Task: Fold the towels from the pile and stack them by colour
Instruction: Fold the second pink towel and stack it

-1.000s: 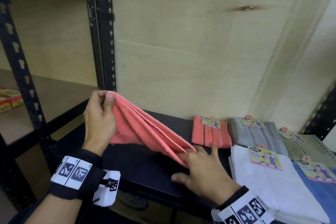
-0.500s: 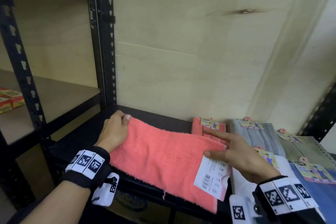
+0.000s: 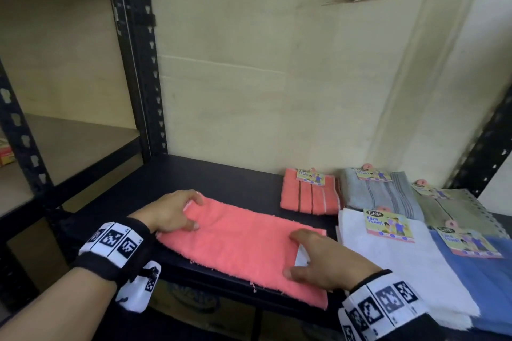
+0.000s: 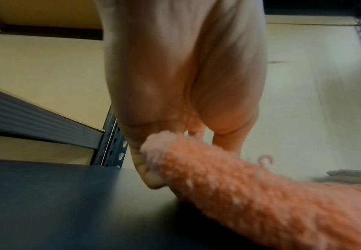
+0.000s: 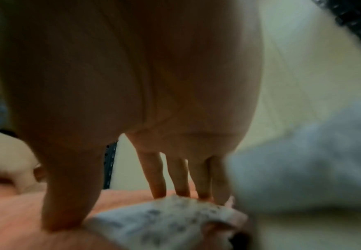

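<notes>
A pink towel lies flat across the front of the black shelf. My left hand grips its left end, fingers curled over the far corner and thumb on top. The left wrist view shows that edge of the pink towel pinched in the left hand. My right hand rests on the right end with straight fingers, over a white label. At the back lies a folded pink striped towel.
To the right lie a grey towel, a green towel, a white towel and a blue towel, most with card tags. Black uprights stand left and right, and a wooden back wall is close behind.
The pink towel, held up off the shelf a second ago, now lies flat. My right hand has come down from above the label onto the towel's right end.
</notes>
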